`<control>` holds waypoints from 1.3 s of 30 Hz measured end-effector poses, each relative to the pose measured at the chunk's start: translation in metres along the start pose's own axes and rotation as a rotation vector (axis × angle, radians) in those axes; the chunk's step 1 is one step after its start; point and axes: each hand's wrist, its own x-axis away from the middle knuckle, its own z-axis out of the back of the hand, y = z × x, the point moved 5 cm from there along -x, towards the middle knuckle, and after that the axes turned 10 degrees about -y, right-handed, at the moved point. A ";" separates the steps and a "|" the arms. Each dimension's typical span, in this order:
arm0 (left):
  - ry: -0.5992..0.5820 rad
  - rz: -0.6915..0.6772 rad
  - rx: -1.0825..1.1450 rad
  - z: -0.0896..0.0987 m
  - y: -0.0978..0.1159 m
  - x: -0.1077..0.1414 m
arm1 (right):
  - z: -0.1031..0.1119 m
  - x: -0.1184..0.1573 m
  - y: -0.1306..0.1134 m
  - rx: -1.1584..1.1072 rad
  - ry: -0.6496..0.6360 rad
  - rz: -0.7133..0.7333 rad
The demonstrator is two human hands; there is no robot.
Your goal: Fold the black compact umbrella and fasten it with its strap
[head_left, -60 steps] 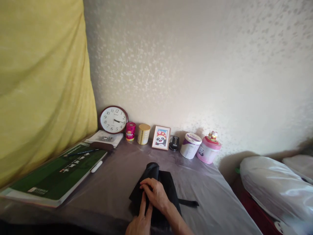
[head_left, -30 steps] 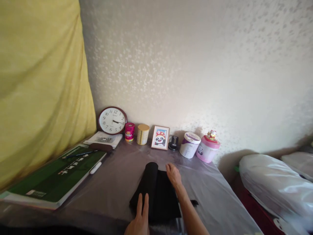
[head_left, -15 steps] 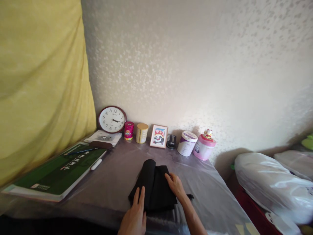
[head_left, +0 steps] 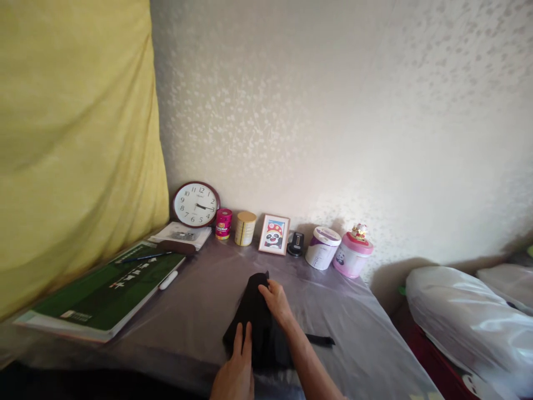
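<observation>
A folded black cloth (head_left: 265,341) lies near the front edge of the table, with a narrow black strap (head_left: 321,340) sticking out to its right. My left hand (head_left: 236,364) rests on the cloth's near left part, its fingers stretched out. Higher up, my right hand (head_left: 276,303) pinches the far right edge of the cloth between thumb and fingers. My right forearm covers part of the cloth's right side.
A green book (head_left: 104,294) with a pen and a brown case on it lies left, a white marker (head_left: 168,280) beside it. Along the wall stand a clock (head_left: 196,204), cans, a framed panda picture (head_left: 273,235) and two tubs (head_left: 323,249). White plastic bags (head_left: 458,311) are at right.
My right hand has moved left and away from me, folding the cloth's right part over toward the left. More of the strap shows now. My left hand stays on the cloth.
</observation>
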 end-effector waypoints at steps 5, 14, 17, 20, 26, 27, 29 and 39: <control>-0.018 -0.027 0.033 0.005 0.002 0.002 | -0.021 -0.006 -0.001 0.152 -0.049 -0.044; 0.057 -0.030 0.009 0.002 -0.010 0.007 | -0.032 0.003 -0.012 0.269 -0.231 -0.013; 0.102 -0.024 -0.046 0.008 -0.014 0.016 | -0.039 0.009 -0.020 0.240 -0.361 0.049; 0.106 -0.043 -0.110 0.019 -0.008 0.021 | -0.042 0.015 -0.026 0.269 -0.414 0.101; 0.068 -0.042 -0.193 0.025 0.011 0.013 | -0.042 0.031 -0.034 0.220 -0.511 0.237; 0.069 -0.032 -0.204 0.023 0.012 0.010 | -0.041 0.035 -0.036 0.224 -0.506 0.283; 0.067 -0.021 -0.209 0.018 0.010 0.005 | -0.036 0.045 -0.037 0.246 -0.451 0.382; -0.066 -0.042 -0.101 0.001 -0.002 -0.012 | -0.030 0.032 -0.005 0.322 -0.239 0.580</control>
